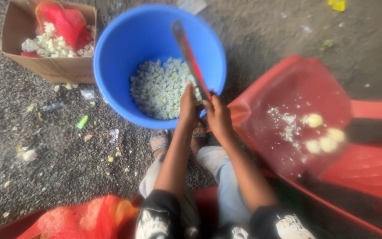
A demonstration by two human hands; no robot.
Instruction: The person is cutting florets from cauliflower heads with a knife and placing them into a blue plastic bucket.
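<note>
Red mesh bag (89, 217), hands (189, 108) over round plastic bucket (111, 57)

Bare forearms, black short sleeves (155, 217) with white print, pale blue trousers (226, 186), patterned sandals (159, 141)

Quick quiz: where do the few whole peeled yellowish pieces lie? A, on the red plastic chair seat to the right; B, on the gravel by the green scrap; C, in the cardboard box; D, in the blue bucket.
A: three or four round yellowish pieces rest on the red chair seat, among crumbs.
</note>
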